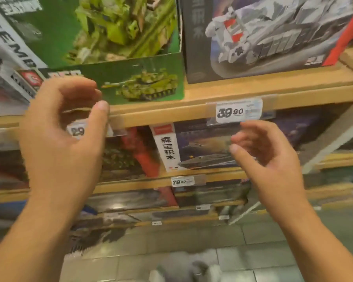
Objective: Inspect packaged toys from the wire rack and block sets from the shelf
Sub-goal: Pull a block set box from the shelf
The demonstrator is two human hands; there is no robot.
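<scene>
Two hands of mine hang in front of the wooden shelf edge [171, 115], both empty; my left hand [63, 135] has its fingers loosely curled, thumb tip just before the edge, covering part of a price tag; my right hand [271, 159] is loosely cupped just below the 39.90 price tag [238, 111] clipped to that edge; above the edge stands the green tank block set [130, 78], with a grey block set [273, 37] beside it; below the edge sits a dark block set [202, 147] with a white strip.
</scene>
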